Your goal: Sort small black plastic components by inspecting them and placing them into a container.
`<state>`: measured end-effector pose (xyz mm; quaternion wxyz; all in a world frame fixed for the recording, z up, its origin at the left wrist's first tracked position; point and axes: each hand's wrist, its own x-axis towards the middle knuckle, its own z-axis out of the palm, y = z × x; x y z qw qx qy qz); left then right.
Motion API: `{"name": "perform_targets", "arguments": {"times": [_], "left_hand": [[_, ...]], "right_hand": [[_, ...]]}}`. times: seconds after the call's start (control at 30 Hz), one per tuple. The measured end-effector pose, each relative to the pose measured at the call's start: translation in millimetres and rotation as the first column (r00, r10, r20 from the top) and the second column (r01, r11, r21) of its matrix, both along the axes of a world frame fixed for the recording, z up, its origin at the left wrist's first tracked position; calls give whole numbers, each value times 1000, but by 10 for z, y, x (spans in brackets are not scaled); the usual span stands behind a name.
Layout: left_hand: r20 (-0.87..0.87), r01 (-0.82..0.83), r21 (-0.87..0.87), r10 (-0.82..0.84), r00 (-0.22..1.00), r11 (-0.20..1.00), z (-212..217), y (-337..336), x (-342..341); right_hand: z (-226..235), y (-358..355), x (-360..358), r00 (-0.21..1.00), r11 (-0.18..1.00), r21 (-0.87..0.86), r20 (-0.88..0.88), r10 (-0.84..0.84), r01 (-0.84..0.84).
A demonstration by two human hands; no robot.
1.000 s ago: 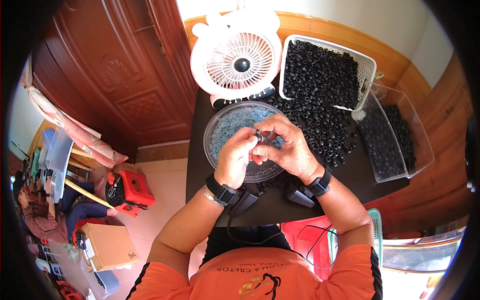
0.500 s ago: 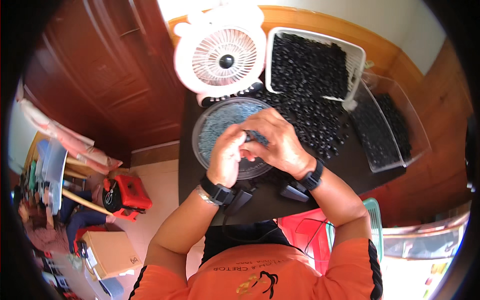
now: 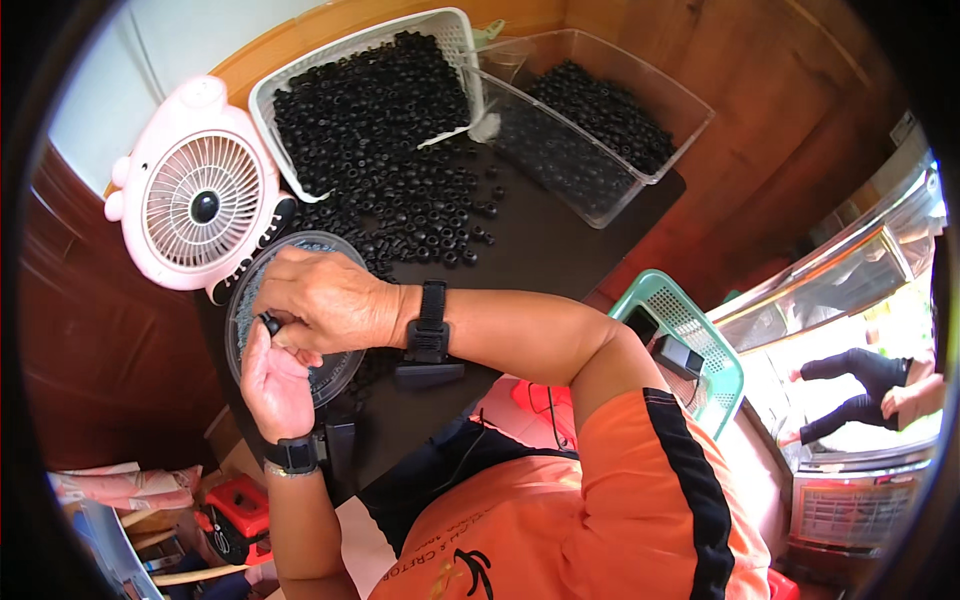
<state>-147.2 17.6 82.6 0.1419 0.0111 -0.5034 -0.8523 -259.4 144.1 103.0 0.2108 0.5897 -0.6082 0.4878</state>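
My left hand (image 3: 277,388) is closed, palm turned up, with a small black round part (image 3: 270,324) held at its fingertips. Over it bends my right hand (image 3: 338,308), its fingers curled and pressed together close to that part; what they hold is hidden. Both hands are above a round clear tub (image 3: 352,375) of small blue-grey pieces, too fine to name for certain. Many black parts of the same kind, some showing a hole like a bead, lie in a loose heap (image 3: 400,220) beyond the tub.
A white basket (image 3: 262,100) full of black parts stands on the dark table (image 3: 560,262), beside a clear plastic box (image 3: 690,140) of more. A pink fan (image 3: 150,230) is at the left. A green basket (image 3: 735,385) sits right, below the table; another person's legs (image 3: 850,395) show far right.
The view has swung to the right, so the table's things sit farther left and are turned in the picture. My hands are still together over the round tub.
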Motion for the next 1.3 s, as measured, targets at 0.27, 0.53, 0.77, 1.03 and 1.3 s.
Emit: {"name": "perform_targets", "arguments": {"times": [0.27, 0.53, 0.77, 1.03, 1.3], "left_hand": [[-47, -80, -141, 74, 996, 987, -43, 50, 31], [0, -155, -71, 155, 988, 985, 18, 123, 49], [-29, -113, -104, 110, 993, 988, 51, 100, 68], [-39, -185, 18, 186, 982, 983, 134, 223, 23], [-47, -1, -62, -2, 999, 998, 11, 54, 47]], "right_hand": [[12, -7, 6, 992, 1000, -8, -124, -17, 16], [8, -57, 43, 984, 1000, -5, -176, -2, 1], [4, -65, 48, 980, 1000, 13, -199, 3, 0], [35, -11, 75, 1000, 999, 54, 6, 6, -6], [45, 0, 32, 987, 998, 22, -148, -59, 63]]}}
